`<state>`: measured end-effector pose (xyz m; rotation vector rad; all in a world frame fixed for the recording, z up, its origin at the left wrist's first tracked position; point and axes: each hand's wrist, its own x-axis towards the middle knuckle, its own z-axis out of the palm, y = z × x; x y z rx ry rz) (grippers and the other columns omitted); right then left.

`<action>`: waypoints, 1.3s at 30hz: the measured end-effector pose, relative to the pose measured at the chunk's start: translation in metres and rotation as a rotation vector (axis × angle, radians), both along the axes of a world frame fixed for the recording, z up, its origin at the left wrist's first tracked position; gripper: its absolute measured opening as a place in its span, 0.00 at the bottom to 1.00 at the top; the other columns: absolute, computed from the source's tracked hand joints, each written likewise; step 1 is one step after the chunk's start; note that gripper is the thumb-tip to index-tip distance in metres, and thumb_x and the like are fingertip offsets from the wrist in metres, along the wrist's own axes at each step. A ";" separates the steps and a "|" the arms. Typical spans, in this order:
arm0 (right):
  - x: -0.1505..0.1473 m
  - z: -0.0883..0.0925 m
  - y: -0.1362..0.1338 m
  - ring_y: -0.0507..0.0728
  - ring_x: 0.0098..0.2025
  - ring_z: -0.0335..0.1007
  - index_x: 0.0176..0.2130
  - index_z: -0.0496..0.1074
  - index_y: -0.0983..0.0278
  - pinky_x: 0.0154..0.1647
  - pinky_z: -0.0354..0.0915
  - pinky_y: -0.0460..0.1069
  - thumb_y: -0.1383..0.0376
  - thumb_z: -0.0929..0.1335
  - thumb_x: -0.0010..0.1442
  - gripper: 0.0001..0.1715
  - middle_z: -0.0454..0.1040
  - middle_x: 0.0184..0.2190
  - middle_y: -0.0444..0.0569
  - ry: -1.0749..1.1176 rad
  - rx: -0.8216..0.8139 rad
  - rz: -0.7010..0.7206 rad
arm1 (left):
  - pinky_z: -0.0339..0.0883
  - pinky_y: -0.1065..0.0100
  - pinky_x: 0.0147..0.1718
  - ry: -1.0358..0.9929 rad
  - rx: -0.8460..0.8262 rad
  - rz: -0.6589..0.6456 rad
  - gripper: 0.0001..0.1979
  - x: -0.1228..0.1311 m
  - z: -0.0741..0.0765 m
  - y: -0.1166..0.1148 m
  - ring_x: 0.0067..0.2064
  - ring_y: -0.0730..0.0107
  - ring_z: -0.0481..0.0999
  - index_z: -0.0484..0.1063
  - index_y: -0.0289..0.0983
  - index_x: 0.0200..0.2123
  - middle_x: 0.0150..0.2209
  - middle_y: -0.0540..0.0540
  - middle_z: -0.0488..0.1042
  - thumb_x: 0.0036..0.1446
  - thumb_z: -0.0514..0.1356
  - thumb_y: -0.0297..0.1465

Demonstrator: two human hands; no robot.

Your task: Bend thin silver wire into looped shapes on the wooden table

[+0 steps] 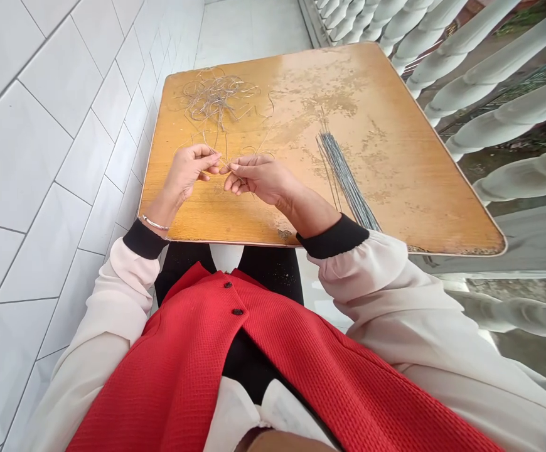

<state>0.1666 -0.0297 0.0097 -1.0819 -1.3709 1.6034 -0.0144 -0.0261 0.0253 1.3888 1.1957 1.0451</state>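
Observation:
My left hand (191, 168) and my right hand (262, 176) meet above the near left part of the wooden table (292, 150). Both pinch thin wire (224, 162) between thumb and fingertips, and loose ends stick up and curl around the fingers. How many strands there are, I cannot make out. Just beyond the hands lies a tangled heap of thin wire (219, 97). To the right of my right hand rests a bundle of straight grey wires (348, 176), with a few strands slightly apart on its left side.
A white tiled wall (66, 119) runs close along the left. White balusters (471, 88) stand along the right, beyond the table edge. The table top has worn, stained patches (343, 88). My lap, in black trousers (273, 270), is against the near edge.

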 end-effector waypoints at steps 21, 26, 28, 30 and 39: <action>0.023 -0.013 -0.001 0.49 0.21 0.68 0.33 0.79 0.68 0.24 0.65 0.45 0.65 0.72 0.65 0.09 0.76 0.22 0.48 0.012 -0.121 0.054 | 0.69 0.76 0.30 -0.001 -0.053 0.169 0.15 0.004 0.005 0.006 0.29 0.77 0.79 0.64 0.38 0.30 0.28 0.49 0.78 0.67 0.62 0.36; 0.017 -0.017 -0.006 0.46 0.18 0.58 0.31 0.77 0.68 0.20 0.55 0.43 0.69 0.72 0.64 0.07 0.68 0.17 0.42 0.043 -0.146 -0.004 | 0.70 0.76 0.33 -0.081 -0.110 0.004 0.11 0.012 -0.005 -0.006 0.33 0.77 0.81 0.67 0.37 0.33 0.32 0.49 0.80 0.67 0.62 0.35; 0.015 -0.016 -0.009 0.45 0.18 0.56 0.30 0.76 0.68 0.19 0.53 0.42 0.71 0.71 0.65 0.10 0.66 0.17 0.41 0.076 -0.166 -0.018 | 0.70 0.77 0.33 -0.088 -0.114 -0.061 0.10 0.013 -0.007 -0.009 0.34 0.77 0.82 0.69 0.36 0.34 0.33 0.49 0.81 0.66 0.63 0.34; 0.013 -0.014 -0.011 0.45 0.18 0.55 0.29 0.75 0.68 0.19 0.52 0.41 0.72 0.69 0.65 0.12 0.65 0.17 0.40 0.122 -0.187 -0.023 | 0.69 0.77 0.33 -0.087 -0.108 -0.100 0.09 0.011 -0.008 -0.009 0.35 0.77 0.82 0.70 0.36 0.35 0.32 0.49 0.81 0.64 0.65 0.34; 0.011 -0.016 -0.015 0.45 0.18 0.57 0.28 0.74 0.67 0.18 0.53 0.41 0.65 0.75 0.62 0.13 0.70 0.18 0.42 0.096 -0.105 -0.059 | 0.68 0.77 0.33 -0.083 -0.028 -0.136 0.06 0.009 -0.017 -0.006 0.36 0.77 0.82 0.72 0.36 0.35 0.32 0.50 0.81 0.58 0.67 0.26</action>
